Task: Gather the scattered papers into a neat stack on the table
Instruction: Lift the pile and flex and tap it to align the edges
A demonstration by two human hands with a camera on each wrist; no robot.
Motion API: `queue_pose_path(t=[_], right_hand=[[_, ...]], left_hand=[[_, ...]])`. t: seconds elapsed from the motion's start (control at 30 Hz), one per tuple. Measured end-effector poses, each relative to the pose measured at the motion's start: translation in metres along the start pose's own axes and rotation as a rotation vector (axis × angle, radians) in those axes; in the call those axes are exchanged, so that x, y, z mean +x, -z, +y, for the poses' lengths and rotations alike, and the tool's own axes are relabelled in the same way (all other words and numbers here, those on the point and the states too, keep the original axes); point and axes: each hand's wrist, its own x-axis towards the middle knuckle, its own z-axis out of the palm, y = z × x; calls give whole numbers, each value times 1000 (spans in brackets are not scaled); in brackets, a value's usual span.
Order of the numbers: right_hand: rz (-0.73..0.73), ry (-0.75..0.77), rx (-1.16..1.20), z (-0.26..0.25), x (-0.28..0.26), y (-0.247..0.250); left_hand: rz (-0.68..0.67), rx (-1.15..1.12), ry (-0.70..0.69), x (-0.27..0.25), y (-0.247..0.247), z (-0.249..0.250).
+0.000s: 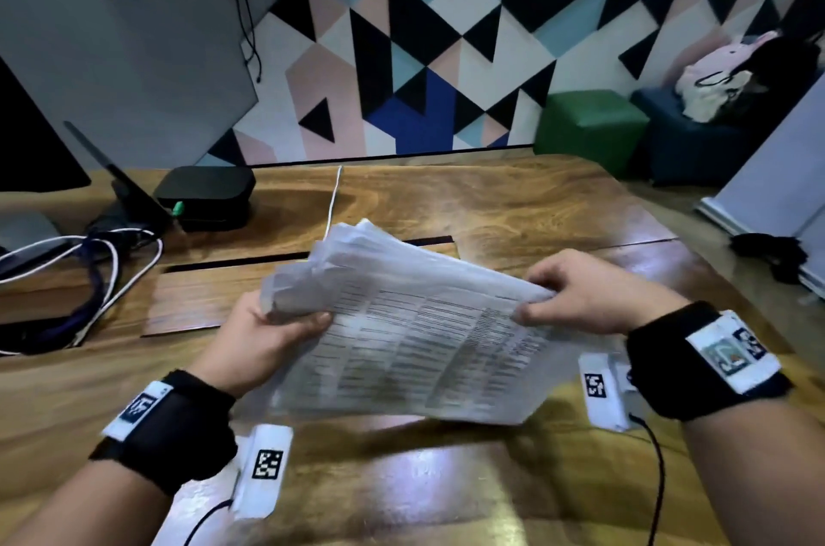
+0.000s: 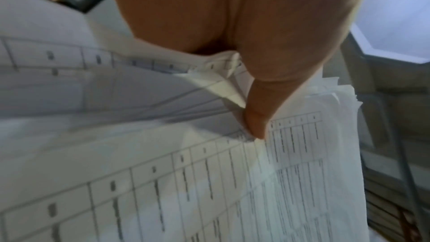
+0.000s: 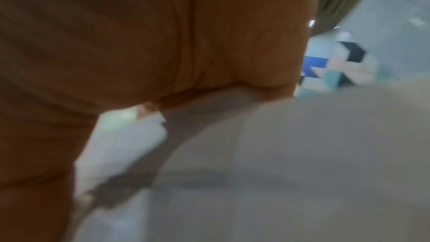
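Glossy wooden table (image 1: 513, 206) bearing black box (image 1: 205, 195), tangled cables (image 1: 102, 260).

Two hands are in view, the left hand (image 1: 263, 333) and the right hand (image 1: 589, 293), and between them is one bundle of papers (image 1: 415, 335); its sheets overlap too closely and blur too much to count. One wooden table (image 1: 491, 206) lies under it. On the table sit one black box (image 1: 205, 195) and one tangle of cables (image 1: 96, 260). Beyond the table stand two cube stools, one green stool (image 1: 589, 123) and one dark blue stool (image 1: 687, 139).
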Motion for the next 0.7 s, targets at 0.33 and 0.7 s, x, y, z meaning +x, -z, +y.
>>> queue_pose_path(t=[0.33, 0.7], right_hand=[[317, -65, 1294, 54, 8, -82], [744, -116, 915, 43, -12, -177]], left_hand=[[228, -234, 104, 1, 12, -27], [548, -110, 230, -51, -39, -115]])
